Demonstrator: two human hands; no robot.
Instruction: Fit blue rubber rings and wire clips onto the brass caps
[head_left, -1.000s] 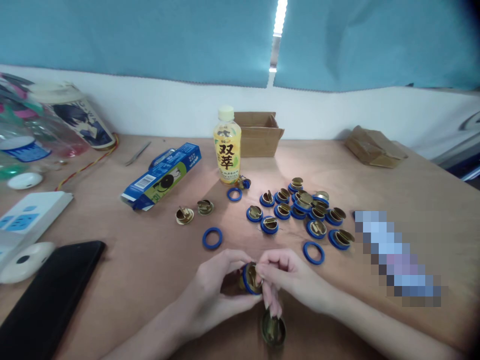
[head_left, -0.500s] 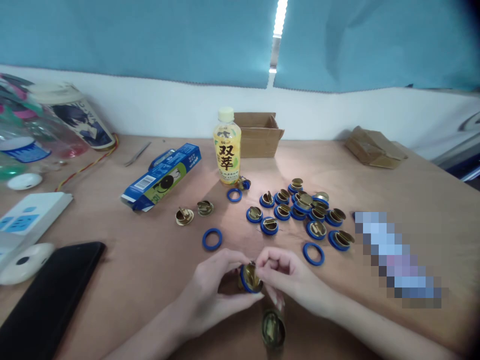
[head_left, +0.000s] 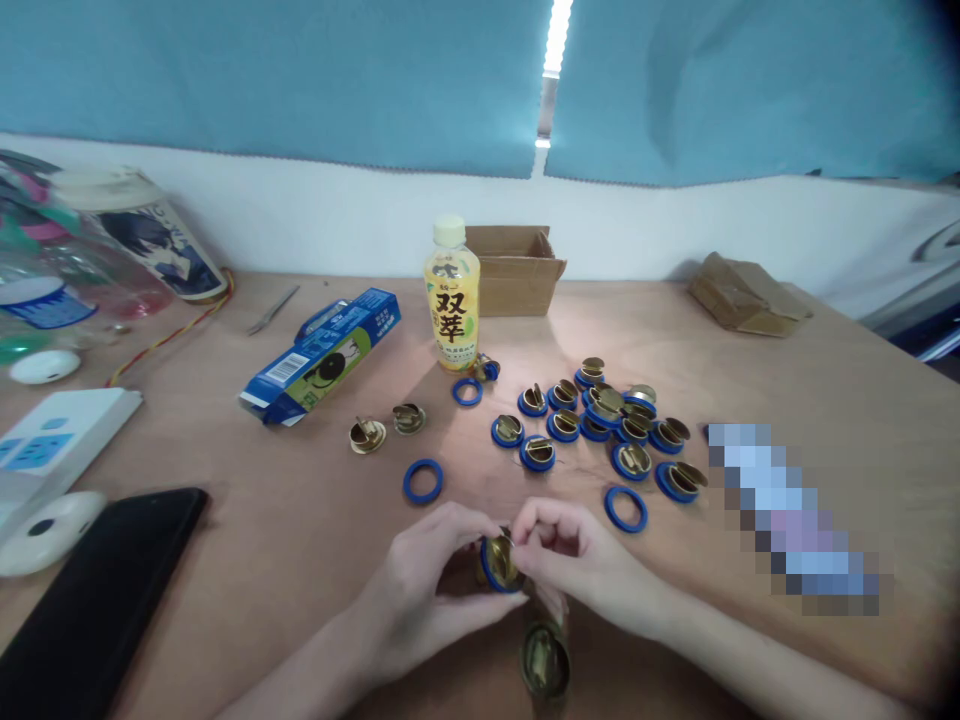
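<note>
Close to the table's front, my left hand (head_left: 426, 572) curls around a brass fitting (head_left: 498, 564) with a blue ring around its rim. Its round opening tilts toward me. The fingertips of my right hand (head_left: 581, 562) pinch at the right edge of this fitting; the exact contact is hidden. Below my hands stands another brass fitting (head_left: 545, 665), dark and round-topped. Beyond them lie loose blue rings (head_left: 424, 463), one left and one right. Several ringed brass fittings (head_left: 538, 453) are grouped to the right, and two ringless brass fittings (head_left: 367, 434) sit to the left.
A yellow drink bottle (head_left: 451, 300) stands before an open cardboard box (head_left: 517, 285). To the left lie a blue-green carton (head_left: 322, 360), tweezers (head_left: 274, 310) and a black phone (head_left: 112, 590). A pixelated object (head_left: 791, 520) and a crumpled brown box (head_left: 750, 295) are at right.
The view has shifted very slightly. My hands stay around the same fitting, with only small finger movement at its edge.
</note>
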